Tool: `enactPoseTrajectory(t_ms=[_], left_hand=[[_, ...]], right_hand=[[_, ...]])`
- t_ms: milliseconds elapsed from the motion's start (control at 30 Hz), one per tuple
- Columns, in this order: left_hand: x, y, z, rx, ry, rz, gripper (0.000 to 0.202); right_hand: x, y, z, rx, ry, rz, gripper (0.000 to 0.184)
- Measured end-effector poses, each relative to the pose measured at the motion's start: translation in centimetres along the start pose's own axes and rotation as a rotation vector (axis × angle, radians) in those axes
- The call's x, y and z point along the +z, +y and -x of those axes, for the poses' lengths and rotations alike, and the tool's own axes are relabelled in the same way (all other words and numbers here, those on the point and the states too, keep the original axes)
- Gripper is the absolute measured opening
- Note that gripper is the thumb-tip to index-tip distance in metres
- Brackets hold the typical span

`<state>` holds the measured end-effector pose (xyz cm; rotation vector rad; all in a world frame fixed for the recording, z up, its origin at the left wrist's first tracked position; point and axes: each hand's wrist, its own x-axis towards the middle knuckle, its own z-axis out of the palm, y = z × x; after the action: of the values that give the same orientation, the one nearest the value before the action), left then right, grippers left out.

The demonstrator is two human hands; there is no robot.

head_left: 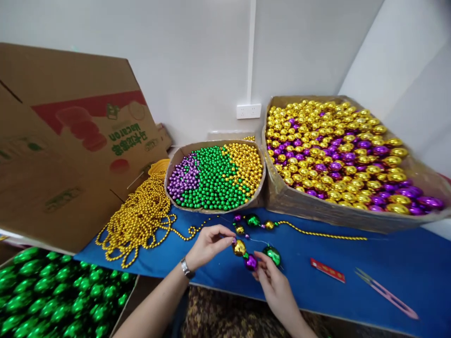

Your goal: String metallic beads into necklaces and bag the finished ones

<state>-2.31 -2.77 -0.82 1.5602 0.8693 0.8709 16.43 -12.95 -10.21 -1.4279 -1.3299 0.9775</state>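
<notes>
Over the blue cloth, my left hand (210, 244) pinches the string of beads at a small purple bead beside a large gold bead (239, 248). My right hand (270, 277) has its fingers closed around the large purple bead (251, 262) on the same string. A small green bead sits between the gold and purple ones. Close to my right fingers lies a large green bead (272, 255). Behind my hands the strung part curves round with a green bead (252, 220), gold beads and a length of fine gold bead chain (320, 233).
Small purple, green and gold beads fill a low carton (168, 199); a bigger carton (299, 199) holds large gold and purple ones. A gold chain heap (139, 220) lies left. Thread snips (387, 293) and a red packet (327, 270) lie right. Large green beads (59, 291) stand lower left.
</notes>
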Motion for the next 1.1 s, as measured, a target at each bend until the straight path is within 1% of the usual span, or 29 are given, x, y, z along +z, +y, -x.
enactPoseTrajectory(t_ms=[67, 133, 200, 267, 333, 400, 467, 500, 567, 600, 633, 700, 733, 767, 800, 833, 900, 933, 1000, 1033, 1100], left_hand=[[0.3, -0.1, 0.4, 0.083, 0.009, -0.075, 0.012], [0.7, 0.5, 0.6, 0.172, 0.011, -0.152, 0.011], [1.2, 1.9, 0.5, 0.259, -0.004, -0.228, 0.01], [1.9, 3.9, 0.1, 0.353, -0.027, -0.277, 0.008], [2.7, 6.0, -0.5, 0.437, -0.04, -0.29, 0.008], [3.3, 7.6, -1.1, 0.501, -0.016, -0.275, 0.007], [3.6, 8.4, -1.6, 0.526, 0.032, -0.221, 0.007], [3.7, 8.4, -1.8, 0.523, 0.058, -0.173, 0.007], [3.8, 7.4, -2.1, 0.491, 0.073, -0.057, 0.012], [3.9, 6.6, -2.2, 0.466, 0.043, -0.017, 0.02], [4.2, 5.5, -2.2, 0.443, -0.021, -0.006, 0.031], [5.2, 3.2, -2.2, 0.427, -0.212, -0.065, 0.056], [6.0, 2.0, -2.2, 0.442, -0.311, -0.125, 0.064], [6.9, 0.9, -2.1, 0.47, -0.388, -0.189, 0.065], [7.9, -0.2, -2.1, 0.498, -0.45, -0.262, 0.061], [8.9, -1.2, -2.1, 0.522, -0.494, -0.344, 0.052], [10.6, -2.8, -2.2, 0.541, -0.542, -0.536, 0.032], [11.2, -3.5, -2.3, 0.539, -0.548, -0.637, 0.025], [11.4, -4.6, -2.5, 0.523, -0.524, -0.816, 0.019], [11.2, -4.9, -2.6, 0.513, -0.502, -0.894, 0.018], [9.9, -5.4, -2.7, 0.492, -0.461, -1.043, 0.016]], right_hand=[[-0.3, 0.0, 0.0, -0.057, 0.0, 0.109, 0.032], [-1.2, -0.5, -0.3, -0.097, 0.016, 0.187, 0.03], [-2.4, -1.7, -0.9, -0.136, 0.032, 0.228, 0.029], [-3.2, -3.5, -1.5, -0.219, 0.022, 0.278, 0.031], [-3.6, -5.2, -2.0, -0.32, -0.013, 0.309, 0.032], [-3.5, -6.4, -2.3, -0.389, -0.042, 0.307, 0.031], [-3.5, -6.9, -2.4, -0.402, -0.048, 0.286, 0.027], [-3.7, -6.9, -2.4, -0.392, -0.041, 0.275, 0.026], [-4.4, -6.9, -2.3, -0.344, -0.012, 0.263, 0.026], [-4.9, -6.9, -2.2, -0.315, 0.006, 0.256, 0.026], [-5.4, -7.0, -2.1, -0.286, 0.021, 0.245, 0.026], [-6.4, -7.5, -1.9, -0.233, 0.025, 0.192, 0.027], [-6.9, -7.9, -1.7, -0.21, 0.017, 0.152, 0.026], [-7.3, -8.5, -1.4, -0.189, 0.015, 0.105, 0.026], [-7.6, -9.0, -1.1, -0.169, 0.024, 0.049, 0.025], [-8.0, -9.7, -0.7, -0.152, 0.048, -0.018, 0.024], [-8.9, -11.0, 0.0, -0.119, 0.147, -0.175, 0.023], [-9.5, -11.5, 0.3, -0.107, 0.214, -0.256, 0.024], [-11.0, -12.2, 0.7, -0.092, 0.374, -0.39, 0.026], [-11.9, -12.2, 0.8, -0.081, 0.459, -0.44, 0.027], [-13.8, -11.6, 0.8, -0.058, 0.623, -0.53, 0.032]])
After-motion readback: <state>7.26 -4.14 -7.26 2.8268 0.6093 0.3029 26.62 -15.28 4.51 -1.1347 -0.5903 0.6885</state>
